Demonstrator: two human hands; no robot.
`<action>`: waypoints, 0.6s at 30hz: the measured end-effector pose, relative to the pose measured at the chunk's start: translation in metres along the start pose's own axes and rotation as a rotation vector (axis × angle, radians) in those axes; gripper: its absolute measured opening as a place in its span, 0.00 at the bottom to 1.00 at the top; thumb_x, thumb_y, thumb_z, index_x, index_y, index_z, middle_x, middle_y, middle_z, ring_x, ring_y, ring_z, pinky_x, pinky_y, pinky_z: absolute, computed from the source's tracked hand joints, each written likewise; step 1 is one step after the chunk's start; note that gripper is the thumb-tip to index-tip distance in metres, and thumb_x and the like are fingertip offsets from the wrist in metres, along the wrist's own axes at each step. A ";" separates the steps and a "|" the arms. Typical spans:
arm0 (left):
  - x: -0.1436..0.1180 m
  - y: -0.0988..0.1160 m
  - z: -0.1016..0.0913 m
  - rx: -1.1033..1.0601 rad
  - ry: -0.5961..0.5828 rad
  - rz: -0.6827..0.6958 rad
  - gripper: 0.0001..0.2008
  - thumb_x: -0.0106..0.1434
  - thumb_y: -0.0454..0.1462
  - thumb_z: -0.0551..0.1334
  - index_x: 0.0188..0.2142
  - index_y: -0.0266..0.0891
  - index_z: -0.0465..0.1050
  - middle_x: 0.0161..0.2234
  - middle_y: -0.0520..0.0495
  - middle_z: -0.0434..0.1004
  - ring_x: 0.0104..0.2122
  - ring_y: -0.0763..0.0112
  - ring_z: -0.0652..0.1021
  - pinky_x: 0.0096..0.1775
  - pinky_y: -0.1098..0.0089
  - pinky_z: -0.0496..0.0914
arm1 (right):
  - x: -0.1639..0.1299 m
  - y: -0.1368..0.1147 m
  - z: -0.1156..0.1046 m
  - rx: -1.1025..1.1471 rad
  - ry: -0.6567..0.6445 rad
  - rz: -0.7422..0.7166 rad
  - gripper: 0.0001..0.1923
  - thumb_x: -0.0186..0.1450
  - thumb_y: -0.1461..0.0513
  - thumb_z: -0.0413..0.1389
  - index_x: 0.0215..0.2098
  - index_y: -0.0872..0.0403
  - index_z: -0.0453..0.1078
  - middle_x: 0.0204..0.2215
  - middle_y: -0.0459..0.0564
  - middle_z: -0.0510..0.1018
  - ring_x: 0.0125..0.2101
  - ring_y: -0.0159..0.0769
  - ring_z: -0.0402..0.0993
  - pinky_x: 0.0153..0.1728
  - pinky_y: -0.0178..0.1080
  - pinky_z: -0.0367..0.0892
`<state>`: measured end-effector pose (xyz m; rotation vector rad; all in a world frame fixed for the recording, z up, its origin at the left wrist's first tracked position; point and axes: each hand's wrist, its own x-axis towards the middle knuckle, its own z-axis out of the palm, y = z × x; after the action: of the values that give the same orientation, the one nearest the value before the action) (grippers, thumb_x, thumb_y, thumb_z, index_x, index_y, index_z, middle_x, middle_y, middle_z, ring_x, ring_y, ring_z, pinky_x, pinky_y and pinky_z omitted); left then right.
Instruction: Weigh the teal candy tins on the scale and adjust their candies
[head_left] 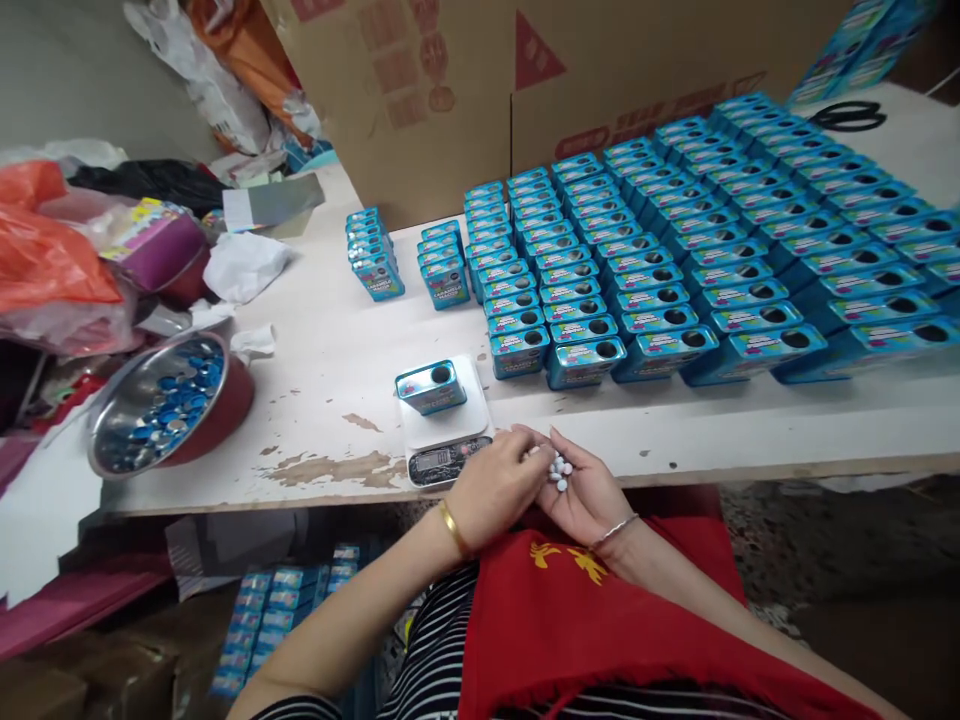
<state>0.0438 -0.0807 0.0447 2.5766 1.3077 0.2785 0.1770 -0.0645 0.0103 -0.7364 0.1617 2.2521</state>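
My right hand is turned palm up and cupped around a small heap of white candies. Over that palm, the fingers of my left hand are curled and closed on some of the candies; the fingertips are partly hidden. Just beyond the hands, a white digital scale sits at the table's front edge, its dark display panel partly behind my left hand. One blue candy tin stands upright on the scale, with a round dark hole in its top.
Long rows of open blue tins fill the right of the table. Two short rows of tins stand farther left. A metal bowl of blue caps is at left. A large cardboard box backs the table; scissors lie far right.
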 end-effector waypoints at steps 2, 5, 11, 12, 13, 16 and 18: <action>0.001 0.006 0.016 -0.020 0.012 -0.047 0.09 0.66 0.33 0.51 0.44 0.37 0.65 0.42 0.41 0.68 0.39 0.66 0.72 0.37 0.68 0.71 | -0.001 0.000 0.000 0.003 0.050 0.000 0.17 0.70 0.63 0.43 0.44 0.62 0.73 0.40 0.56 0.80 0.42 0.35 0.77 0.45 0.36 0.73; 0.003 0.004 0.024 -0.065 0.038 -0.104 0.07 0.67 0.33 0.50 0.40 0.37 0.66 0.40 0.42 0.68 0.38 0.67 0.72 0.37 0.68 0.71 | -0.001 0.000 0.001 0.039 0.089 -0.031 0.17 0.70 0.65 0.43 0.45 0.62 0.72 0.41 0.56 0.79 0.45 0.35 0.76 0.48 0.38 0.72; 0.003 -0.003 0.026 -0.121 0.110 -0.106 0.08 0.66 0.33 0.49 0.38 0.37 0.66 0.39 0.42 0.68 0.40 0.67 0.72 0.39 0.68 0.72 | 0.006 0.002 -0.004 0.081 0.073 -0.052 0.15 0.68 0.68 0.44 0.43 0.60 0.72 0.32 0.50 0.81 0.34 0.30 0.79 0.39 0.31 0.75; 0.002 -0.003 0.027 -0.134 0.122 -0.111 0.08 0.66 0.33 0.49 0.38 0.37 0.66 0.39 0.43 0.68 0.39 0.68 0.72 0.39 0.68 0.72 | 0.007 0.002 -0.004 0.088 0.067 -0.053 0.14 0.67 0.69 0.45 0.42 0.59 0.72 0.30 0.49 0.81 0.32 0.29 0.78 0.37 0.29 0.75; 0.001 -0.003 0.027 -0.153 0.136 -0.116 0.07 0.66 0.33 0.50 0.38 0.37 0.66 0.39 0.43 0.68 0.39 0.68 0.72 0.39 0.68 0.72 | 0.007 0.002 -0.003 0.095 0.067 -0.055 0.14 0.67 0.69 0.45 0.40 0.58 0.73 0.29 0.48 0.80 0.31 0.28 0.78 0.35 0.28 0.75; -0.002 -0.008 0.018 -0.253 0.214 -0.112 0.07 0.66 0.33 0.51 0.40 0.37 0.66 0.38 0.44 0.68 0.38 0.70 0.72 0.40 0.69 0.71 | 0.009 0.003 0.002 0.102 0.097 -0.048 0.15 0.68 0.68 0.43 0.36 0.58 0.73 0.28 0.48 0.80 0.29 0.28 0.78 0.33 0.28 0.75; -0.004 -0.017 0.003 -0.314 0.307 -0.114 0.06 0.66 0.33 0.53 0.41 0.37 0.67 0.37 0.46 0.68 0.36 0.72 0.72 0.39 0.71 0.71 | 0.009 0.003 0.006 0.081 0.106 -0.017 0.16 0.69 0.67 0.42 0.36 0.60 0.72 0.30 0.51 0.81 0.30 0.29 0.79 0.34 0.31 0.76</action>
<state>0.0297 -0.0744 0.0368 2.2494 1.3739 0.8147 0.1670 -0.0590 0.0099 -0.8103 0.2952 2.1784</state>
